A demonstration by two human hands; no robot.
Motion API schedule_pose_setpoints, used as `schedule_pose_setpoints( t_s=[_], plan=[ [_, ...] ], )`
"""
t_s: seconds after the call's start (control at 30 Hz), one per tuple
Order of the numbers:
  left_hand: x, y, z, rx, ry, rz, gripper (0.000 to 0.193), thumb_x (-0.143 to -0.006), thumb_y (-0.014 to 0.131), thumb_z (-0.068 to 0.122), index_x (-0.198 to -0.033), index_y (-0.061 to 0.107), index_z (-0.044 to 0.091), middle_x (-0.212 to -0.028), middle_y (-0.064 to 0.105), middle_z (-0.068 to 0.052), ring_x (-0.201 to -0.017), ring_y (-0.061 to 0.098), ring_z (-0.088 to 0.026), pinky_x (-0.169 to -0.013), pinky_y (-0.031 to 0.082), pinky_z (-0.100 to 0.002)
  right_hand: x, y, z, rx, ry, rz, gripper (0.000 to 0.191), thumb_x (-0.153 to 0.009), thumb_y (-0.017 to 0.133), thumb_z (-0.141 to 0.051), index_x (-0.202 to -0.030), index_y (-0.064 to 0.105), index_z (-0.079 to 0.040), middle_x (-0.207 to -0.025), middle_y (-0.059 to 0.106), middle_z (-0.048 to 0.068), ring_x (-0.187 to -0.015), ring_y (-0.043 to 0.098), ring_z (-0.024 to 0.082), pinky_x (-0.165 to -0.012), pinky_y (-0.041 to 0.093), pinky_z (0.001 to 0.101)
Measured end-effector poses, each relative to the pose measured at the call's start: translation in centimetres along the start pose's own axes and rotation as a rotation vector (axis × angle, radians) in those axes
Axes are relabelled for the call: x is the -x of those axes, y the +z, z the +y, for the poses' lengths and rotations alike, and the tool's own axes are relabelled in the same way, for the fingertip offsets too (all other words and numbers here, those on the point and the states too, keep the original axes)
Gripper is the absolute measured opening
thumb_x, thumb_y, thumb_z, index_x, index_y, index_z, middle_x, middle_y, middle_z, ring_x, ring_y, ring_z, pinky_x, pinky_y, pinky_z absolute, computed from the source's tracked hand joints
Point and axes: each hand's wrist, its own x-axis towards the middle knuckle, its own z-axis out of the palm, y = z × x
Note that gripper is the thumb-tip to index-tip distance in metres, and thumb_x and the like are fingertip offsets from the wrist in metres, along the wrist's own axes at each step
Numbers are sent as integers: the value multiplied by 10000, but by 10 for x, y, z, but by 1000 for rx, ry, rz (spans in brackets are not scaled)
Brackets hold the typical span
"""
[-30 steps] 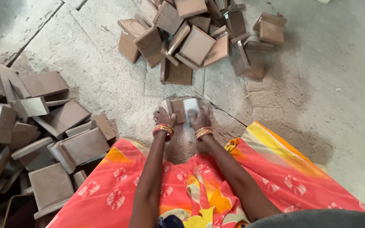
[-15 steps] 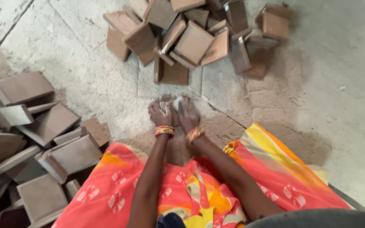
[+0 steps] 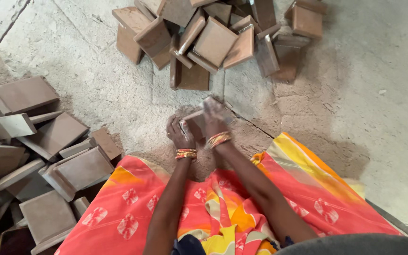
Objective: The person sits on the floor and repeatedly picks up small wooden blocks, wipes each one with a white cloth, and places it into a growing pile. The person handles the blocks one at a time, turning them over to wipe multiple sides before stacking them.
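Observation:
A small brown square tile [image 3: 195,122] lies on the dusty concrete floor just in front of my lap. My left hand [image 3: 179,133] grips its left edge and steadies it. My right hand [image 3: 213,119] presses a pale, blurred pad or sheet [image 3: 212,105] onto the tile's top face. Both wrists carry orange and gold bangles. An orange-red patterned cloth [image 3: 133,208] covers my legs below the hands.
A heap of brown square tiles [image 3: 213,38] lies on the floor at the far top. Another pile of tiles [image 3: 38,156] is stacked loosely to my left. Brown dust [image 3: 260,141] covers the concrete around the hands.
The view has shifted and my hands with the tile sit further right. My right hand has moved over the tile's top with the pale pad; the left hand keeps its hold.

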Motion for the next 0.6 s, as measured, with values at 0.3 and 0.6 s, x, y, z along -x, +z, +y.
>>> schedule_pose_setpoints(
  t_s=[0.3,0.6],
  plan=[
    [7,-4,4,51,59,35,425,-1076,449,374,-1257,596,19,-1411,543,-209,-1356,485,-395,-1136,322,-546,7,-6,0,321,-121,220,663,-972,486,-46,-1587,315,-227,-1592,418,122,-1401,477,326,-996,568,394],
    [14,-12,6,99,168,80,435,-1090,437,396,-1277,557,22,-1452,502,-219,-1393,450,-398,-1178,319,-537,20,7,-7,337,-225,153,567,-1009,462,3,-1530,513,-214,-1571,527,80,-1362,568,271,-839,551,334]
  ],
)
